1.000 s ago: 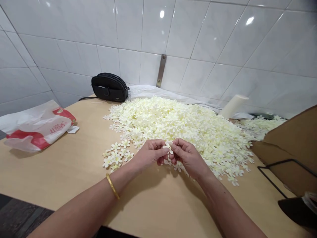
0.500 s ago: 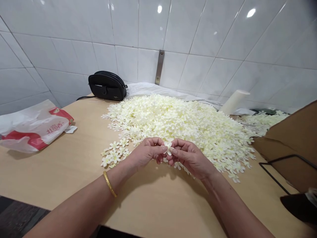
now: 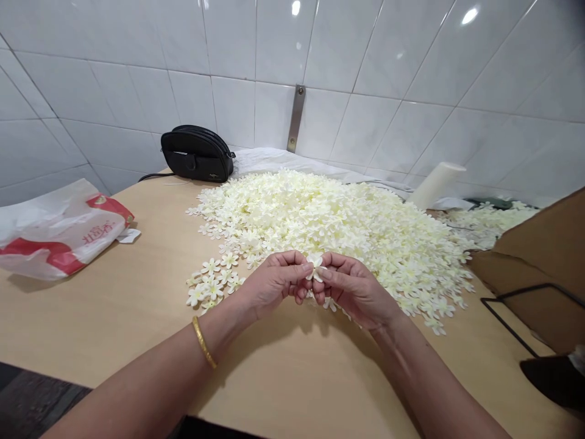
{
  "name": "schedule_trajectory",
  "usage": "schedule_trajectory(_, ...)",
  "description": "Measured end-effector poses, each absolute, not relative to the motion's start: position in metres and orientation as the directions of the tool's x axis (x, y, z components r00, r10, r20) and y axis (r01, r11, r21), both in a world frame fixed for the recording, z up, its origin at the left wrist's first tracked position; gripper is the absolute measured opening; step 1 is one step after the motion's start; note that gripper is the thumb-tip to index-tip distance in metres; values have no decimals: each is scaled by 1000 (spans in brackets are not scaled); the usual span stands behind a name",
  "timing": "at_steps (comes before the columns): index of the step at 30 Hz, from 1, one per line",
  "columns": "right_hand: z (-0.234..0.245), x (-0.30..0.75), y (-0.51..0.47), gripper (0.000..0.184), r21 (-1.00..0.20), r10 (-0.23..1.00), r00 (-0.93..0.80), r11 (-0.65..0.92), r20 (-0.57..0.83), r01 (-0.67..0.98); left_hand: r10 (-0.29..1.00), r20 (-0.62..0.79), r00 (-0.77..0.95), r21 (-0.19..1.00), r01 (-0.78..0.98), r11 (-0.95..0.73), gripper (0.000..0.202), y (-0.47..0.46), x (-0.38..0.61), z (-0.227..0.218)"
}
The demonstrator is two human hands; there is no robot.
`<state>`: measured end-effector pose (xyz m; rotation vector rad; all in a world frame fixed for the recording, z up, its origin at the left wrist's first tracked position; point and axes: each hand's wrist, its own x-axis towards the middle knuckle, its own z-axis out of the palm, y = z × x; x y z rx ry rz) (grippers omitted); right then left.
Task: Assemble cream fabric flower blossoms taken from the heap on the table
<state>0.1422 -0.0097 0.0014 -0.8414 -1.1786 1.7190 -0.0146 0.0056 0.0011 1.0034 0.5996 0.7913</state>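
A small cream fabric flower is pinched between the fingertips of both my hands, just above the table. My left hand, with a gold bangle on its wrist, is closed on the flower's left side. My right hand is closed on its right side. Right behind my hands spreads a large heap of the same cream flowers. A small group of separate flowers lies flat on the table to the left of my left hand.
The light wooden table meets a white tiled wall. On it are a black pouch at the back, a white and red plastic bag at left, a white roll, and a brown cardboard box with a black wire frame at right.
Both hands have stayed together on the flower, shifting only slightly; the fingers have worked at it. The view has tilted a little.
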Motion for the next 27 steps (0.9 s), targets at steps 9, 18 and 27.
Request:
schedule_trajectory(9, 3, 123, -17, 15, -1000, 977, -212, -22, -19, -15, 916, 351, 196, 860, 319, -398, 16, -12, -8, -2)
schedule_trajectory(18, -3, 113, -18, 16, -994, 992, -73, 104, 101, 40, 962, 178, 208, 978, 67, -196, 16, -6, -9, -2)
schedule_trajectory(27, -4, 129, -10, 16, -994, 970, -221, 89, 100, -60, 941, -23, 337, 970, -221, 103, 37, 0, -13, 5)
